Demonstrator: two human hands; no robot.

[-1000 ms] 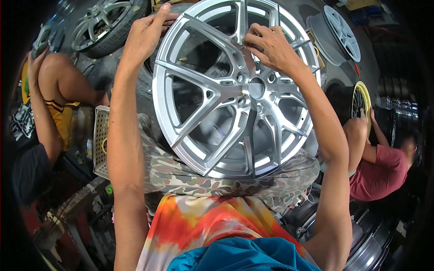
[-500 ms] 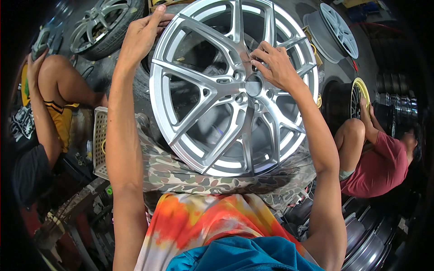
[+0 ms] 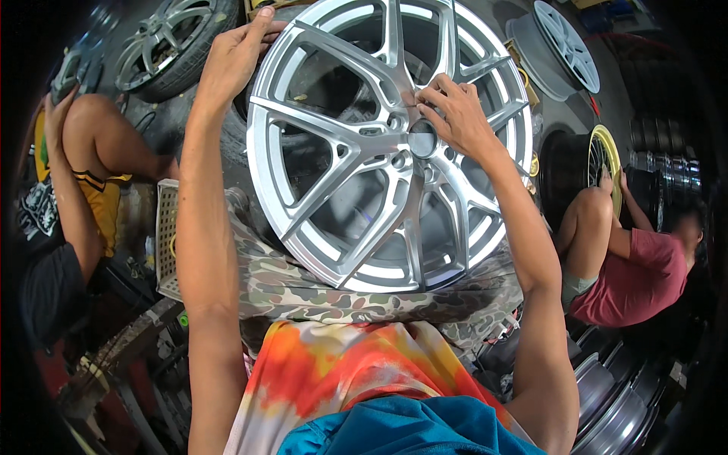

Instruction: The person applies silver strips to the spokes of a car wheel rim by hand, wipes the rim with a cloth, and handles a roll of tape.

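Note:
A silver multi-spoke alloy wheel rim leans over my lap, its face toward me and its round centre hole right of the middle. At its upper left edge my left hand is closed, fingers hooked behind the lip and thumb pointing up. My right hand is over the hub, just above the centre hole. Its fingers are bent and pinched together against the base of a spoke; whatever is between them, if anything, is too small to make out. Camouflage cloth covers my lap under the rim's lower edge.
A wheel with a tyre lies at the far left, and a pale rim stands far right. One co-worker on the right touches a black rim with a yellow lip; another person sits left, beside a beige plastic basket.
The rim has shifted slightly left and up in view. My right hand has moved a little with it, staying by the hub. The co-worker on the right has moved slightly.

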